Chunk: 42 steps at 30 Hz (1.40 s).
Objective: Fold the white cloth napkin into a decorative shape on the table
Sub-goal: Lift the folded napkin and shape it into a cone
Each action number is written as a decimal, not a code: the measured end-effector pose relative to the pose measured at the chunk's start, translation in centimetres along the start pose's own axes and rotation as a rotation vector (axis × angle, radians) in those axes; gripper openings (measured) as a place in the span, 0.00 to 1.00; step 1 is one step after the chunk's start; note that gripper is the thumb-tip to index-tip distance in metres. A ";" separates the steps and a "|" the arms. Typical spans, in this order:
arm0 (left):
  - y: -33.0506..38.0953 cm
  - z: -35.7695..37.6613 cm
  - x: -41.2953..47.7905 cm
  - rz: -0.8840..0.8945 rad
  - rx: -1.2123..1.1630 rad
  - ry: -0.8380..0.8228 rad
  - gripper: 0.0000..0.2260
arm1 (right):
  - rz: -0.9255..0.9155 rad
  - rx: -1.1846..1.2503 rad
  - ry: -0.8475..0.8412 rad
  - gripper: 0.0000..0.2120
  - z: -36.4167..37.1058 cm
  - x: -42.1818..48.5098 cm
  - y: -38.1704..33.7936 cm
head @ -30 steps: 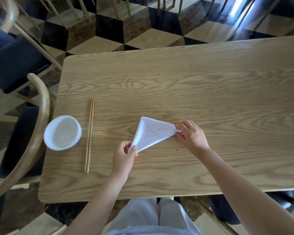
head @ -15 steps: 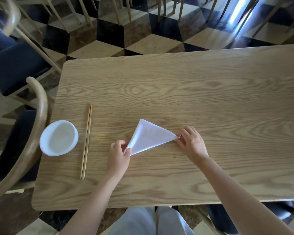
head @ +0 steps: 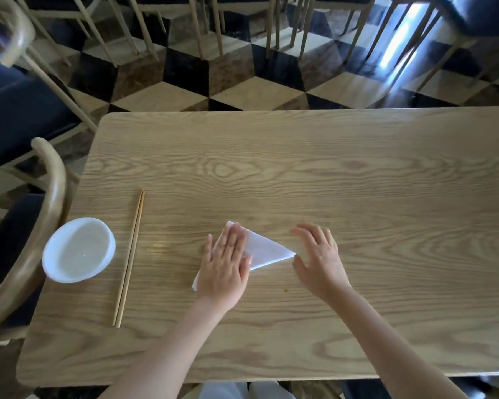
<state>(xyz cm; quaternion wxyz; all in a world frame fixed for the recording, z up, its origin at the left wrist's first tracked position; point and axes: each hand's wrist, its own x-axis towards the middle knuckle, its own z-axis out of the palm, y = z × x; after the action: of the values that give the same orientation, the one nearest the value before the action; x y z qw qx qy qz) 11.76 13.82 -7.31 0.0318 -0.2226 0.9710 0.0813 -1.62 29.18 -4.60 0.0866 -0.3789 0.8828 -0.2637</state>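
- Bowl [head: 78,250]: white, at the table's [head: 300,168] left edge, partly overhanging it as far as I can tell; it looks empty and has no part in the fold.
- Chopsticks [head: 129,259]: a pair lying together just right of the bowl, running from near edge toward far edge, well clear of the napkin.
- Napkin [head: 267,250]: lies flat on the table, left of centre and nearer the near edge, folded to a small triangle whose tip points right. I judge the task part done: the flat base folds are made, but nothing decorative stands or fans out yet, so the shaping folds are left.
- Left hand [head: 225,266]: open, fingers straight and close together, palm down on the napkin's wide left part, covering much of it. It grips nothing; it seems to be pressing the layers flat.
- Right hand [head: 319,260]: open, fingers spread, palm down just right of the tip. Whether it touches cloth or table, I cannot tell; it holds nothing.
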 end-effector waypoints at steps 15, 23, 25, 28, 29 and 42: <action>-3.8 0.3 -2.1 0.010 -0.007 0.018 0.25 | -0.261 -0.251 -0.121 0.23 6.3 -0.1 -0.9; -4.5 -0.2 -3.4 -0.072 -0.233 0.060 0.25 | -0.186 -0.291 -0.163 0.23 5.1 -0.5 -0.2; -4.3 -1.0 -2.3 -0.124 -0.454 0.125 0.24 | -0.167 -0.272 -0.169 0.23 5.3 -0.5 -0.2; -3.7 -2.9 0.6 -0.320 -0.785 0.036 0.25 | -0.167 -0.263 -0.188 0.24 5.2 -0.5 0.0; -3.7 -3.5 1.8 -0.380 -0.840 -0.058 0.23 | -0.169 -0.260 -0.205 0.25 5.1 -0.5 0.0; -4.2 -8.2 2.0 -0.133 -1.278 -0.387 0.11 | -0.002 0.299 -0.588 0.09 -2.0 4.1 -2.4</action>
<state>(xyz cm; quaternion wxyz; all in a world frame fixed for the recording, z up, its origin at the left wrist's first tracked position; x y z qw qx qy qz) 11.57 7.87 -0.05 0.0724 -0.2384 0.6930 0.6766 -3.74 25.68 -1.46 0.3923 -0.4228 0.7711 -0.2696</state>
